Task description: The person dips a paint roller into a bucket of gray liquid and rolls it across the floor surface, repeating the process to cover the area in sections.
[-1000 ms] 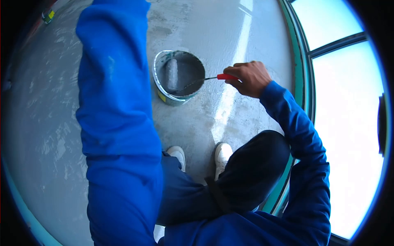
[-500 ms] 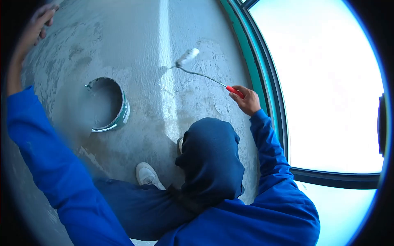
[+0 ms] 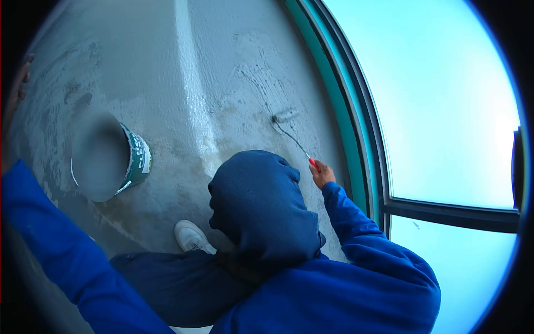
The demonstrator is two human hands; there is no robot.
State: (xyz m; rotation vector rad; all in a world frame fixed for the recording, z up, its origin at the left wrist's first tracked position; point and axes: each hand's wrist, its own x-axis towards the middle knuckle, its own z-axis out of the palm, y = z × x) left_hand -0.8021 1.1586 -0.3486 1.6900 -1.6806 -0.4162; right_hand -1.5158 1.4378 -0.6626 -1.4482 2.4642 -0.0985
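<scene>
My right hand (image 3: 323, 174) is wrapped round the red handle of a paint roller (image 3: 286, 115). The thin bent metal rod runs up and left from the handle to the grey-white sleeve, which appears to rest on the wet grey floor (image 3: 158, 72). Wet streaks and ridges mark the surface just beyond the sleeve. Far out at the left edge, my left hand (image 3: 23, 80) is partly cut off; its visible fingers are spread and nothing shows in them. Between my hands stands a green bucket (image 3: 139, 153) with a white label, its opening hidden by a grey blur.
A teal strip (image 3: 331, 94) and dark window frame (image 3: 364, 100) run along the right side, beside bright panes (image 3: 434, 106). My bent knee (image 3: 258, 195) and a pale shoe (image 3: 193, 236) are below. A bright strip of light (image 3: 192, 89) crosses the floor.
The roller sleeve has come down and nearer to me, with my right hand lower too. My left hand has moved outward to the edge. The view has shifted, and the bucket appears further left.
</scene>
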